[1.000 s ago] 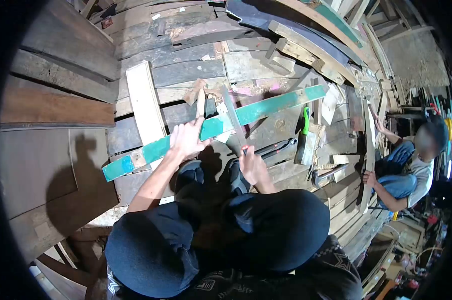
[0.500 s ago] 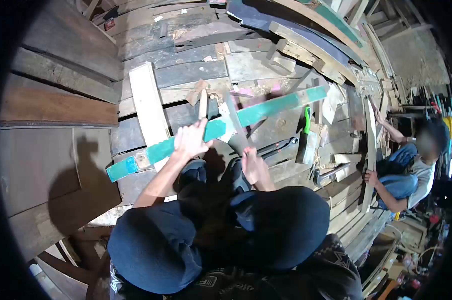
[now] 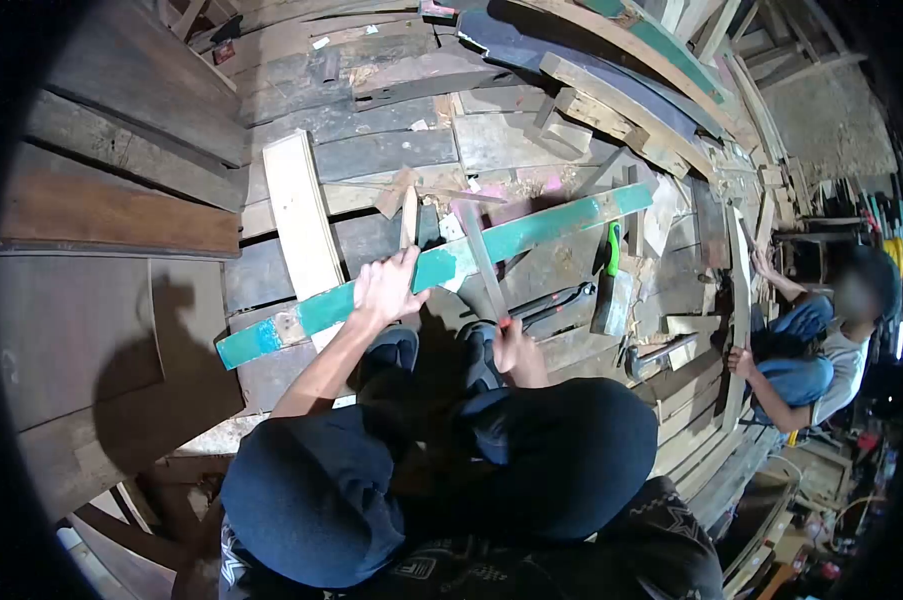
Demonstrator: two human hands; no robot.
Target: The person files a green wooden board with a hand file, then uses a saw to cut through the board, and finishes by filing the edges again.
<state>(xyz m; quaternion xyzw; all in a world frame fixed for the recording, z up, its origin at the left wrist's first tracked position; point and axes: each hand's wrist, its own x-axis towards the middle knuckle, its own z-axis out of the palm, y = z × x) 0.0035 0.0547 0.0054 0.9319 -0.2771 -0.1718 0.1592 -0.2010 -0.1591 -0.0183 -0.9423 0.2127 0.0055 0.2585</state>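
Note:
A long green-painted board (image 3: 531, 231) runs slantwise across the view in front of my knees, with bare and blue patches toward its left end. My left hand (image 3: 383, 285) presses on it left of the middle, fingers wrapped over its edge. My right hand (image 3: 517, 355) grips the red handle of a hand saw (image 3: 485, 262). Its long flat grey blade lies across the board, pointing away from me; its teeth are too small to make out. A pale plank (image 3: 298, 205) sits partly beneath the board's left part.
Right of my feet lie a green-handled wide blade (image 3: 613, 285), pliers-like long-handled tool (image 3: 561, 303) and a hammer (image 3: 661, 355). Wood offcuts (image 3: 561, 135) litter the plank floor. At right a crouching person (image 3: 821, 340) holds a long board (image 3: 739, 300). Stacked timber (image 3: 121, 215) stands left.
My right hand has drawn the saw back toward me, along the blade's length. My left hand stays on the green board, which shifts only slightly in view.

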